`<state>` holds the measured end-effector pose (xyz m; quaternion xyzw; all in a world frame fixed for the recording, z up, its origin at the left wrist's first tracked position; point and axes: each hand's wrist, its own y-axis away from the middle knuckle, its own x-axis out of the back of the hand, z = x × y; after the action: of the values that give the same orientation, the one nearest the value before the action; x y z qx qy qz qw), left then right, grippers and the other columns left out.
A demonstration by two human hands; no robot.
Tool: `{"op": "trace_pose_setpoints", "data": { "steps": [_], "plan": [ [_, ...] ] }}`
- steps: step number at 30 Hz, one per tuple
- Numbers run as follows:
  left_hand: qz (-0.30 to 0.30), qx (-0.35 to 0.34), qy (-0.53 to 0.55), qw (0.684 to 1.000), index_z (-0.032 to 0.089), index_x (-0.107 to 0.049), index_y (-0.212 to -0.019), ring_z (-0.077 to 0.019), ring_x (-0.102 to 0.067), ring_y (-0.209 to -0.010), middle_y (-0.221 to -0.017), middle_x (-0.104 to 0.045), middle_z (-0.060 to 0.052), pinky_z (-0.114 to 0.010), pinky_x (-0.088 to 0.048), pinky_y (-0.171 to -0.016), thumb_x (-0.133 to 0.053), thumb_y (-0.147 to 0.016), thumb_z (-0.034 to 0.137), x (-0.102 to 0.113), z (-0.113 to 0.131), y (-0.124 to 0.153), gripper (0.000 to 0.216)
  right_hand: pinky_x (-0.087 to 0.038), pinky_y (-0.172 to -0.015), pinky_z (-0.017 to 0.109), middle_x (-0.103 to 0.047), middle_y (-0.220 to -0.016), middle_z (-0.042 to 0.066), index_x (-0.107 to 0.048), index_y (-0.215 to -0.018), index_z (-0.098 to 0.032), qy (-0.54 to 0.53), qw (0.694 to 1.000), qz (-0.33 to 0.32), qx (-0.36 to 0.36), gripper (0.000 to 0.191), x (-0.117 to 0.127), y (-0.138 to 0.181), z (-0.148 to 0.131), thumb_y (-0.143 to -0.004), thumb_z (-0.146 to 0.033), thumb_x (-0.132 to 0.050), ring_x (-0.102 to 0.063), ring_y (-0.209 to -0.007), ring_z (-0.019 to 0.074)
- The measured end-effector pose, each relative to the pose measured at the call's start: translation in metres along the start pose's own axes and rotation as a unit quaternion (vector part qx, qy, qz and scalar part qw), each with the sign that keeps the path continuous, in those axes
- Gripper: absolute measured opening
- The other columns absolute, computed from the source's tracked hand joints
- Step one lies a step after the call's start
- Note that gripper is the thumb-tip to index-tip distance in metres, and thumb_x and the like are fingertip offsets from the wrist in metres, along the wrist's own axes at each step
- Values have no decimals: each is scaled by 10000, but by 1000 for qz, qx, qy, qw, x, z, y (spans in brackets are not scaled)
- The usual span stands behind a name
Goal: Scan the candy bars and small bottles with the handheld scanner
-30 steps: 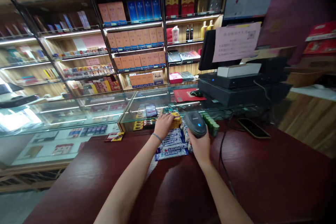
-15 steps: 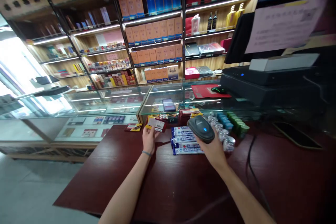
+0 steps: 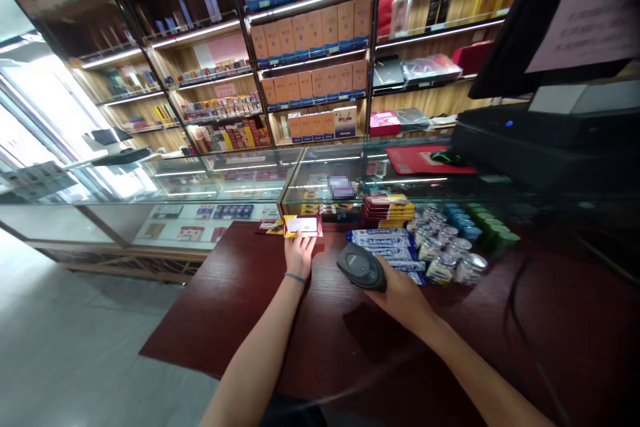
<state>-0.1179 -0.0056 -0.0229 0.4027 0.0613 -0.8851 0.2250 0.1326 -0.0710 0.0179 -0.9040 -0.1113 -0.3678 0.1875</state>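
Note:
My left hand [image 3: 299, 259] holds up a flat red-and-yellow chocolate bar [image 3: 303, 225] by its lower edge, its white label facing me. In my right hand [image 3: 403, 295] is a dark grey barcode scanner [image 3: 361, 267], its head pointing left towards the bar, with a gap between them. A similar flat packet [image 3: 271, 227] lies on the table just behind my left hand. Blue-and-white wrapped sticks [image 3: 383, 240] lie in a row behind the scanner, partly hidden by it. A stack of red-and-yellow bars [image 3: 385, 211] stands beyond them.
Right of the sticks stand several silver-lidded jars [image 3: 443, 267], blue cans [image 3: 463, 220] and green cans [image 3: 495, 227]. A cable [image 3: 517, 320] crosses the dark red table [image 3: 240, 320]. A glass display counter [image 3: 230, 180] borders the far side; a monitor [image 3: 520, 27] rises at right.
The scanner has moved left and down, away from over the sticks, and its blue light no longer shows. The bar has been levelled, its label squarer to me. My view has shifted right and down.

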Motion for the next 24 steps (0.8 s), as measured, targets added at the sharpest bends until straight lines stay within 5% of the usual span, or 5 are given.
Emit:
{"op": "trace_pose_setpoints", "data": {
  "steps": [8, 12, 14, 17, 24],
  "plan": [
    [12, -6, 2, 1000, 236, -538, -1004, -157, -695, -938, -1055, -683, -36, -422, -537, -938, -689, -827, 217, 1, -3, -3, 234, -474, -645, 285, -727, -840, -8, -551, -1167, -304, -49, 998, 30, -28, 449, 4, 0, -1, -726, -330, -634, -704, -810, 251],
    [24, -81, -131, 988, 209, -529, -961, -139, -684, -806, -900, -683, -16, -356, -555, -824, -683, -819, 359, 4, 3, -9, 257, -483, -682, 296, -716, -802, -7, -552, -1150, -306, -67, 994, 64, -50, 420, 8, -1, -5, -740, -353, -627, -705, -850, 259],
    [47, -173, -277, 944, 195, -568, -911, -146, -668, -782, -831, -676, -14, -312, -540, -792, -666, -816, 386, 5, 14, -13, 235, -488, -707, 309, -717, -812, 4, -546, -1152, -298, -73, 993, 76, -59, 420, 11, -1, -4, -745, -367, -621, -702, -882, 268],
    [80, -294, -457, 836, 208, -640, -898, -166, -663, -839, -861, -699, -22, -274, -502, -801, -627, -838, 356, 4, 39, -18, 160, -494, -762, 344, -721, -853, 24, -524, -1167, -279, -83, 989, 94, -73, 444, 14, -3, 0, -745, -388, -610, -690, -953, 289],
    [28, -354, -709, 609, 249, -675, -1000, -185, -648, -899, -985, -716, -36, -256, -453, -766, -532, -907, 240, 28, 97, -31, 170, -499, -788, 347, -723, -869, 16, -517, -1098, -288, -106, 984, 120, -77, 411, 18, -5, 5, -729, -427, -632, -687, -979, 280]
  ]
}}
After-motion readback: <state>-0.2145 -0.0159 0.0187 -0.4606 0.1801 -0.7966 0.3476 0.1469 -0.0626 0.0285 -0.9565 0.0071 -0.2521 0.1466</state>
